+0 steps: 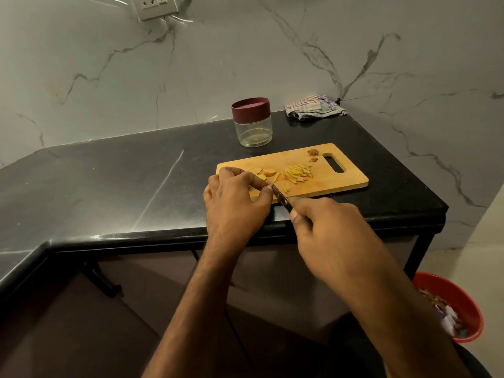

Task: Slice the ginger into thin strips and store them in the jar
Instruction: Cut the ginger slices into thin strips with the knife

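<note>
A wooden cutting board [327, 180] lies on the black countertop. A pile of thin yellow ginger strips [297, 173] sits in its middle, and a few round ginger slices [263, 171] lie to the left. My left hand [237, 203] rests on the board's left end with curled fingertips pinching a ginger piece that is mostly hidden. My right hand [324, 225] grips a small knife [281, 196], its blade angled toward the left fingertips. A clear jar [255, 130] with a maroon lid on stands behind the board.
Two brown ginger scraps [313, 151] lie near the board's handle slot. A folded striped cloth [313, 107] sits in the back corner. A red bin [452, 304] with scraps stands on the floor at right. The countertop [109, 186] stretches left.
</note>
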